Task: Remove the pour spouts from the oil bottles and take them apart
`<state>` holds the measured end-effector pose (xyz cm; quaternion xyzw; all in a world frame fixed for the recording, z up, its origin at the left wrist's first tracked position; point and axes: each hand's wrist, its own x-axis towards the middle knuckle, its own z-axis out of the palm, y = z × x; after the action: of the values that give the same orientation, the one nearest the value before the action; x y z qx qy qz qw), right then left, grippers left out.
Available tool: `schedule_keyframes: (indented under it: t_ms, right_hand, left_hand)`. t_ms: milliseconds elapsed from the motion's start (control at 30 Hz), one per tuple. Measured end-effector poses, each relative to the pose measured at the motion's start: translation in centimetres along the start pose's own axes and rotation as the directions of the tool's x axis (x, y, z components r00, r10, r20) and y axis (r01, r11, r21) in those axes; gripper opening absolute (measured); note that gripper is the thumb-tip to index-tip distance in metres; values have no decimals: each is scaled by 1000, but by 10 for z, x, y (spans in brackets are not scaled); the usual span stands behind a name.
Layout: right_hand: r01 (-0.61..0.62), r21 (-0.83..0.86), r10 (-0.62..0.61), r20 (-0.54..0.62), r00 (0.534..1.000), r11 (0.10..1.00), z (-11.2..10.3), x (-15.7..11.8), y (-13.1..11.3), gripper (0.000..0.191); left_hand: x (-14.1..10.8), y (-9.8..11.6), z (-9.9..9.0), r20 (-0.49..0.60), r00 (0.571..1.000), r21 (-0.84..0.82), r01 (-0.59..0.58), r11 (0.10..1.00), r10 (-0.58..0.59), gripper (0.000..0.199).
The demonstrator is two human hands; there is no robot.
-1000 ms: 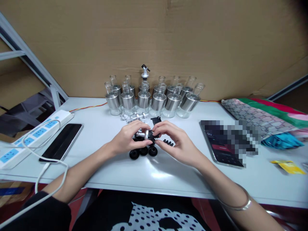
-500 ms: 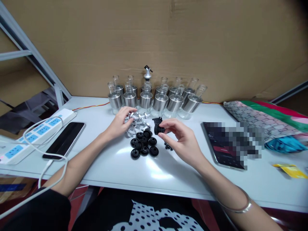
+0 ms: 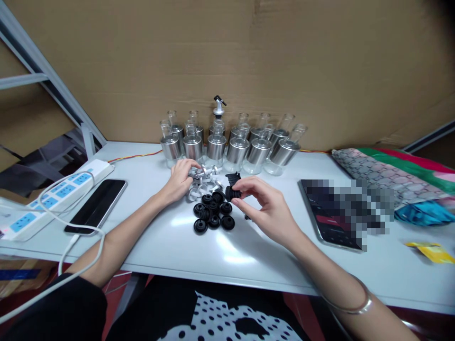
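Observation:
In the head view, my right hand (image 3: pixel 266 206) pinches a black ribbed rubber stopper (image 3: pixel 232 193) between thumb and fingers, just above the table. Black flap-like pieces (image 3: pixel 233 177) show at its upper end. My left hand (image 3: pixel 180 181) is at the left side of a pile of silver pourer spouts (image 3: pixel 209 182), its fingers curled round one of them; the fingertips are partly hidden. Several black rubber stoppers (image 3: pixel 213 221) lie loose in front of this pile. Small black parts (image 3: pixel 248 217) are mostly covered by my right hand.
Behind the pile stand two rows of glass bottles with metal sleeves (image 3: pixel 237 150); one back bottle carries a pourer (image 3: pixel 218 108). A phone (image 3: pixel 97 206) and power strip (image 3: pixel 53 199) lie left, with a white cable. A tablet (image 3: pixel 330 222), yellow packet (image 3: pixel 432 252) and patterned bag (image 3: pixel 377 177) lie right.
My left hand has shifted slightly left on the silver spouts. My right hand, still gripping the black stopper, has come slightly left and now covers more of the small black parts.

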<state>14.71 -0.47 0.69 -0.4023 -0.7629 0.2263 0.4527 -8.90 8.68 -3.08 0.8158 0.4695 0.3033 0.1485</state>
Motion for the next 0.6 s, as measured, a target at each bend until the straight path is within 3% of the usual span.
schedule_keyframes:
  t_ms: [167, 300, 500, 600]
  right_hand:
    - [6, -16, -5, 11, 1000, 1000, 1, 1, 0, 11]
    - [11, -23, -11, 20, 1000, 1000, 1, 0, 1, 11]
    - [22, -47, -19, 68, 998, 999, 2, 0, 1, 12]
    - [33, -52, -27, 109, 994, 998, 2, 1, 1, 13]
  left_hand:
    - [-1, -1, 7, 37, 998, -23, 52, 998, -52, 29]
    - [-3, 0, 10, 34, 997, 14, 74, 997, -75, 32]
    - [-5, 1, 11, 33, 995, -23, -89, 996, 89, 37]
    - [-5, 3, 9, 11, 993, -21, -116, 993, 116, 33]
